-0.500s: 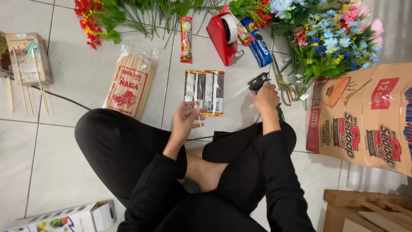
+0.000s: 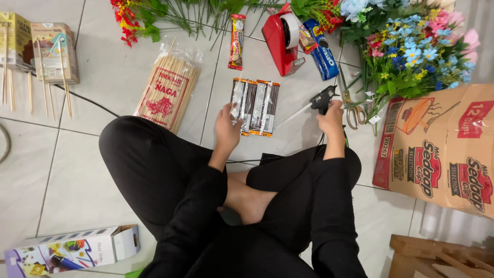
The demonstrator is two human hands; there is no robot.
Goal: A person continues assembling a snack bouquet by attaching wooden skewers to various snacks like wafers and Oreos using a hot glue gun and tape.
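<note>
At the centre of the frame, the left hand (image 2: 227,125) is laid with loosely spread fingers on the left edge of a row of snack bars (image 2: 254,106) lying on the tiled floor (image 2: 92,170). Just right of centre, a black glue gun (image 2: 323,99) is gripped by the right hand (image 2: 331,117), fingers wrapped round its handle, with scissors (image 2: 353,112) just beside it and a bag of wooden skewers (image 2: 167,92) to the left.

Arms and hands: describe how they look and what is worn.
Both arms are in long black sleeves that end at the wrists. The left hand and right hand are bare: no gloves, and no rings, watch or bracelet visible. The trousers are black too.
</note>
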